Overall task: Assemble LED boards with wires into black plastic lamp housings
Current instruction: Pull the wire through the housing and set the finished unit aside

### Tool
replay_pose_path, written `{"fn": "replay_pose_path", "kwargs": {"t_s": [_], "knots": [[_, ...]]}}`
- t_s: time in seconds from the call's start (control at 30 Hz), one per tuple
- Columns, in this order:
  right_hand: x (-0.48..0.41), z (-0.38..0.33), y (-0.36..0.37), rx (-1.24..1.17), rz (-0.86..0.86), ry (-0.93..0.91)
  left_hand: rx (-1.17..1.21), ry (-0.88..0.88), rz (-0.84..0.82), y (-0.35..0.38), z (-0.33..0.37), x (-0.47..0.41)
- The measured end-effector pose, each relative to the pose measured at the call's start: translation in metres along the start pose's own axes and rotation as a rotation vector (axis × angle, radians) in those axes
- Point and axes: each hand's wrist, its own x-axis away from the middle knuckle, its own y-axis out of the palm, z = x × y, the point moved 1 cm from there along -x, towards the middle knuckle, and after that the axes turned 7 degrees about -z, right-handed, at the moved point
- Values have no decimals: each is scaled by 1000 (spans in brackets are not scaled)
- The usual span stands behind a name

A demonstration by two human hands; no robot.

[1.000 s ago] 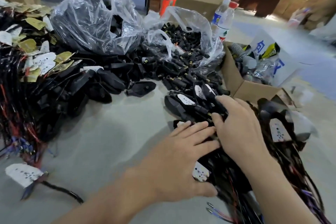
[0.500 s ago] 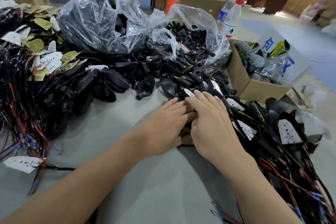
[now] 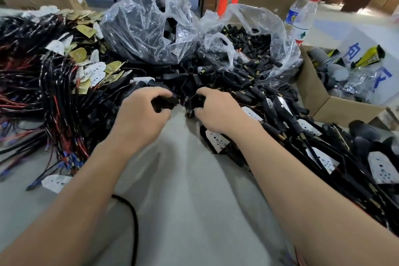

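Grey counter (image 3: pixel 183 190) fills lower centre of frame.
Left side: big heap of wired LED boards (image 3: pixel 54 97), black and red leads.
Right side: heap of fitted housings (image 3: pixel 319 157), white boards showing.
Top centre: two clear bags. Left bag (image 3: pixel 149 28) holds black plastic parts, right bag (image 3: pixel 254 49) small black connectors.
Upper right: cardboard box (image 3: pixel 311 93), two water bottles (image 3: pixel 301 19) behind it.
My left hand (image 3: pixel 140 116), mid-frame: fingers curled round black housing (image 3: pixel 166 102).
My right hand (image 3: pixel 218 112), just beside: pinching second black part (image 3: pixel 193 103). Too blurred to tell which part.

nothing reads clearly: blue characters (image 3: pixel 383 76), perhaps chinese, on the white box flap (image 3: pixel 364 39); bottle label (image 3: pixel 300 35) blurred.
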Motion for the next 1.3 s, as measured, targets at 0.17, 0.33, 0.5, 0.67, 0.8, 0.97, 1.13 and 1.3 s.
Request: {"fn": "replay_pose_path", "kwargs": {"t_s": [0.17, 0.33, 0.5, 0.67, 0.8, 0.97, 1.13, 1.3], "knots": [[-14, -22, 14, 220, 20, -20, -154, -75, 11, -15, -27, 8], [-10, -31, 16, 112, 120, 43, -3, 3, 125, -3, -20, 22], [16, -43, 6, -428, 121, -234, 645, -200, 154, 6, -11, 26], [29, -52, 16, -600, 59, -324, 1413, -335, -309, 2, -16, 21], [24, -42, 16, -928, 194, -237, 1503, -280, -292, -7, -25, 19], [-4, -3, -20, -498, 350, 75, 1459, -306, -246, -6, -26, 22], [-30, 4, -42, -290, 189, 76, 1469, -351, -161, -6, -24, 18], [-43, -50, -3, -456, -12, -150, 1467, -341, 32, -17, -26, 14]]}}
